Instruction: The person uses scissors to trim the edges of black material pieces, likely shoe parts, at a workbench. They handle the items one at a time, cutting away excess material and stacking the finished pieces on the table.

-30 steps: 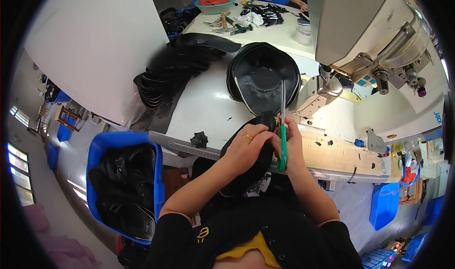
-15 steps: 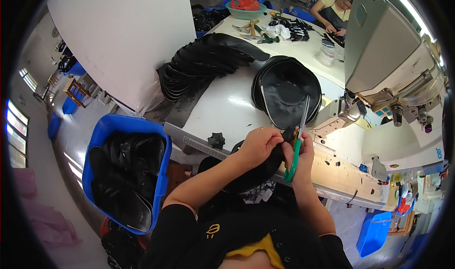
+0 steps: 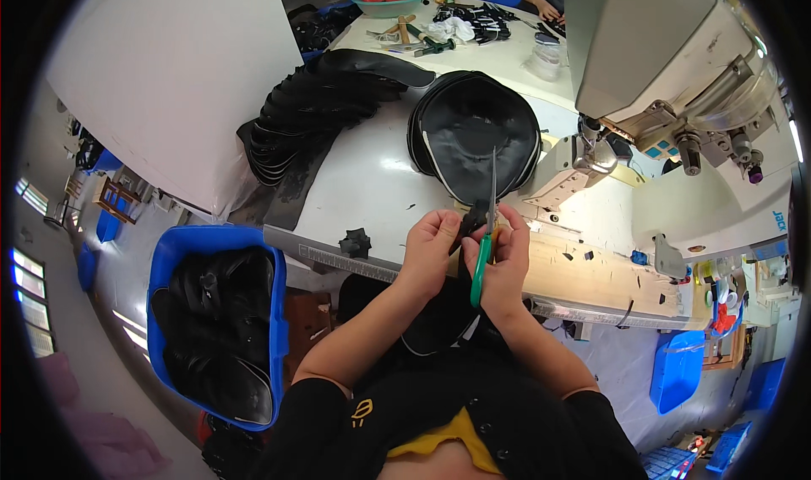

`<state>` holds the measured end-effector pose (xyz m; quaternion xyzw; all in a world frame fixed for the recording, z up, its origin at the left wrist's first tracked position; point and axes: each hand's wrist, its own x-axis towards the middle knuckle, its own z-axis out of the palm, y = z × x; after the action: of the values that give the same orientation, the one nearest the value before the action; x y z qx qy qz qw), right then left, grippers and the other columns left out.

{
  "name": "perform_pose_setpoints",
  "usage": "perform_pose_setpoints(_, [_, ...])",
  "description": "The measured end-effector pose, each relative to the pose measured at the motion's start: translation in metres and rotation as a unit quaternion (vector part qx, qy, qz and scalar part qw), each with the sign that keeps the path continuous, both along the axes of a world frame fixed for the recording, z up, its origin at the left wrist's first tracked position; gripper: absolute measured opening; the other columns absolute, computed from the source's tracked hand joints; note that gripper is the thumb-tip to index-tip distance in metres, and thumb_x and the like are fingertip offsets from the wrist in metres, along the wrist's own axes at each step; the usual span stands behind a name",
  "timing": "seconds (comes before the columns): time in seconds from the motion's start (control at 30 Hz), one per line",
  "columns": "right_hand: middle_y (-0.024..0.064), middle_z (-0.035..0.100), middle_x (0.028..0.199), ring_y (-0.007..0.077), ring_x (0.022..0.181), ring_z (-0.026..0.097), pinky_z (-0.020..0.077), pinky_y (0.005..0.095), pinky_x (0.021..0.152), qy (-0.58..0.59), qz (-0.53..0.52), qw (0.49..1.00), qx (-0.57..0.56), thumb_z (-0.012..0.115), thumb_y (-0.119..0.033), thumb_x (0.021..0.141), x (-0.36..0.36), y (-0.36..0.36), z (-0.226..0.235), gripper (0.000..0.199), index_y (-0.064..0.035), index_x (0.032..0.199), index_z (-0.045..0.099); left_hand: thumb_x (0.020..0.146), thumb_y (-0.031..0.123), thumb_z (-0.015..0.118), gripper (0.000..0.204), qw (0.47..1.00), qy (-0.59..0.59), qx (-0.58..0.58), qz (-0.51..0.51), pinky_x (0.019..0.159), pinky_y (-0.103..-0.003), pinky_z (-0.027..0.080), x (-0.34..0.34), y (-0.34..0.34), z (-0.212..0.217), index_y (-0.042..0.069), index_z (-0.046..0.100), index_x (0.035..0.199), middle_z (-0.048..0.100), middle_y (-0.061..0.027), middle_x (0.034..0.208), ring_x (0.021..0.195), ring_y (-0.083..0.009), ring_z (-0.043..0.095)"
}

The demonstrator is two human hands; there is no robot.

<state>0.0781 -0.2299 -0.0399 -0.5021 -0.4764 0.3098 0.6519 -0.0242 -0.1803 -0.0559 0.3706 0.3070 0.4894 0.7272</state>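
Observation:
Green-handled scissors (image 3: 482,264) rest in my right hand (image 3: 503,264), which is closed round them with the blades pointing away from me. My left hand (image 3: 431,250) is closed, pinching a narrow black leather-like strip (image 3: 476,220) beside the scissors. Whether the blades touch the strip cannot be made out. Below both hands, a larger black leather-like piece (image 3: 448,307) hangs between the table edge and my lap. Just beyond them lies a stack of rounded black pieces (image 3: 480,125) with pale edges.
A fanned row of black pieces (image 3: 317,108) lies at the back left. A small black scrap (image 3: 355,242) sits near the table edge. A blue bin (image 3: 276,311) of black pieces stands left; a sewing machine (image 3: 667,74) rises right. Across the far table is another person's hand (image 3: 549,12).
The whole view has shifted, so the table and bin appear farther left. Both hands remain near the table edge, and the scissors now point more straight away from me.

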Motion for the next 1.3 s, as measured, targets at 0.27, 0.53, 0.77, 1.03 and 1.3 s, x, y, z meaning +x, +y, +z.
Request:
perform_pose_setpoints(0.27, [0.0034,0.051,0.089,0.0071,0.075,0.052,0.0433,0.0189,0.065,0.085,-0.019,0.996,-0.011,0.059,0.012,0.075,0.002,0.004,-0.004,0.065,-0.0053,0.133,0.035,0.097,0.025,0.05,0.024,0.996,0.049,0.076,0.001,0.081,-0.023,0.044,0.008,-0.013,0.003,0.002,0.056,0.1,0.058,-0.0011,0.096,0.086,-0.0071,0.053])
perform_pose_setpoints(0.53, [0.0023,0.051,0.085,0.0068,0.069,0.05,0.0424,0.0197,0.061,0.008,0.026,1.0,-0.013,0.061,0.006,0.078,0.013,0.006,0.003,0.058,-0.0046,0.13,0.038,0.097,0.02,0.05,0.021,0.996,0.055,0.054,0.049,0.08,-0.022,0.044,0.006,-0.008,-0.007,0.001,0.056,0.103,0.06,-0.0023,0.093,0.086,-0.0077,0.054])
perform_pose_setpoints(0.77, [0.0029,0.052,0.087,0.0076,0.075,0.05,0.0425,0.021,0.065,-0.043,0.002,0.999,0.006,0.063,0.004,0.079,0.013,0.004,0.006,0.056,-0.0039,0.129,0.039,0.092,0.011,0.059,0.018,0.979,0.103,0.163,0.065,0.081,-0.024,0.046,0.001,-0.019,-0.003,-0.002,0.062,0.104,0.062,-0.0047,0.097,0.09,-0.0123,0.057])
perform_pose_setpoints(1.03, [0.0037,0.052,0.09,0.0081,0.077,0.051,0.0435,0.0205,0.07,-0.062,-0.008,0.998,0.01,0.063,0.005,0.079,0.015,0.005,-0.003,0.058,-0.0037,0.13,0.039,0.089,0.003,0.059,0.014,0.919,0.24,0.303,0.081,0.084,-0.027,0.046,-0.002,-0.013,0.005,-0.002,0.063,0.101,0.061,-0.0096,0.098,0.093,-0.0161,0.058])
perform_pose_setpoints(1.3, [0.003,0.052,0.087,0.0076,0.074,0.052,0.0445,0.0205,0.065,0.003,0.029,0.999,-0.045,0.059,0.009,0.075,0.018,0.002,0.009,0.058,-0.0061,0.128,0.041,0.091,0.009,0.058,0.012,0.976,0.128,0.174,0.033,0.077,-0.024,0.046,0.001,-0.016,-0.002,-0.001,0.062,0.096,0.061,-0.0045,0.093,0.086,-0.0108,0.056])
